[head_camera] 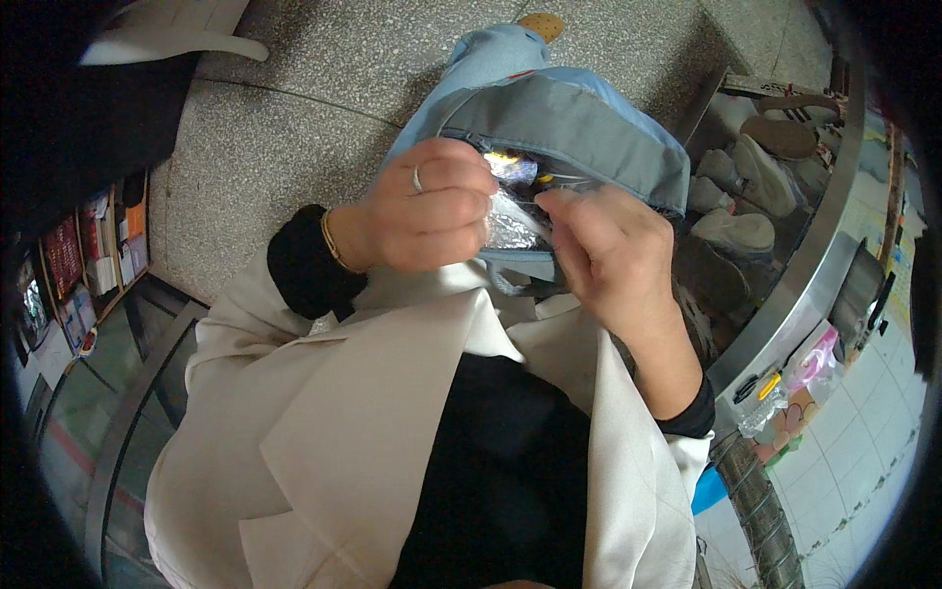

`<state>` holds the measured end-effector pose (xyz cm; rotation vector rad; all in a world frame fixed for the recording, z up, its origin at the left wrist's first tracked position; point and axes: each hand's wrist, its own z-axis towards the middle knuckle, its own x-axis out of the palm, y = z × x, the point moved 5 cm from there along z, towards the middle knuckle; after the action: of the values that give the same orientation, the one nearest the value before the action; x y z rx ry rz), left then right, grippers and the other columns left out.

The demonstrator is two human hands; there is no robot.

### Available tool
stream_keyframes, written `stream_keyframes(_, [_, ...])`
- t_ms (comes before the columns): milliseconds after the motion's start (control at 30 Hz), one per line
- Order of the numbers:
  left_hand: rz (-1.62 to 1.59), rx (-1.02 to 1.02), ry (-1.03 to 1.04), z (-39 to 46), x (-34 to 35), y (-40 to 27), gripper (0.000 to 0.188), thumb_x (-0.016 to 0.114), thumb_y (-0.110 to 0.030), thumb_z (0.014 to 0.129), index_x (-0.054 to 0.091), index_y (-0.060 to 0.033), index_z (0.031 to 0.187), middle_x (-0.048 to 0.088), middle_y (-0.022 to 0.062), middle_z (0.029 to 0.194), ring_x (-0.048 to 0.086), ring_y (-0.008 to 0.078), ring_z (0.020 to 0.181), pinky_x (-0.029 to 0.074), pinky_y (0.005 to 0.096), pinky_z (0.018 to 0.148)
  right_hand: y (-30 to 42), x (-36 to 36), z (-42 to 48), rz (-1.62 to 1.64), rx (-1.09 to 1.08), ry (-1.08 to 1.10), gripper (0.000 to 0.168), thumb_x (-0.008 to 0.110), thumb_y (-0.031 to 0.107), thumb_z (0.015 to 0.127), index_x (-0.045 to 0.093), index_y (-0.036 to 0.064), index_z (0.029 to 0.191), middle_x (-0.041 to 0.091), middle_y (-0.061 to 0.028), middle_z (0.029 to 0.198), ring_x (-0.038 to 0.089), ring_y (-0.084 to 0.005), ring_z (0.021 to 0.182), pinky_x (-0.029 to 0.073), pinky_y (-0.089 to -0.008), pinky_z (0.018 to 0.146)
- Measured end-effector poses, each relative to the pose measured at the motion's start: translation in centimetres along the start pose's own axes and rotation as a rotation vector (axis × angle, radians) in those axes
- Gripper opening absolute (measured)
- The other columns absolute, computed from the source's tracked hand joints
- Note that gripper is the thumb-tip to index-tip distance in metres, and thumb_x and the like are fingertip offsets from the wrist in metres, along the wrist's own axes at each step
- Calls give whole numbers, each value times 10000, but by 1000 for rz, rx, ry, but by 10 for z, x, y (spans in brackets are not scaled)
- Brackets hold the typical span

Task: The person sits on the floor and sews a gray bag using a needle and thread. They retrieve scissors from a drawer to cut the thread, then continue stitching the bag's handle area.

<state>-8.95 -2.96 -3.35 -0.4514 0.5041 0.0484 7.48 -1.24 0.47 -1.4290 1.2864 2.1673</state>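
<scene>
A grey fabric bag [544,110] rests open on my lap, its zippered mouth facing me. Crinkled clear plastic packaging [511,224] shows inside it, with a shiny, partly yellow item [509,166] that I cannot identify. My left hand [434,206], with a ring on one finger, is closed at the left side of the opening and grips the plastic's edge. On the other side, my right hand [614,247] pinches the plastic between thumb and fingers. Both sets of fingers partly cover the contents.
Several shoes [762,173] lie under a metal-edged table [791,272] at my right. Scissors [746,387] and a pink plastic packet [815,361] sit on its side. Books [99,247] fill a shelf at the left. A white chair part [176,44] stands on the speckled floor [331,59].
</scene>
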Motion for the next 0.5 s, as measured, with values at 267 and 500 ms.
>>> stream_keyframes(267, [-279, -266, 298, 15, -7, 24, 171, 679, -71, 643, 584, -60, 785, 620, 78, 899, 606, 269, 863, 487, 413, 798, -15, 3, 11, 187, -22, 102, 180, 645, 62, 736, 627, 92, 913, 620, -80, 760, 597, -292, 679, 489, -385, 591])
stream_keyframes(500, [-624, -654, 669, 43, 0, 51, 202, 666, -115, 791, 545, -28, 926, 578, 63, 878, 572, 195, 822, 439, 308, 747, -36, 9, 14, 481, 83, 193, 203, 579, 0, 798, 643, 40, 986, 631, -168, 821, 616, -346, 749, 490, -363, 655])
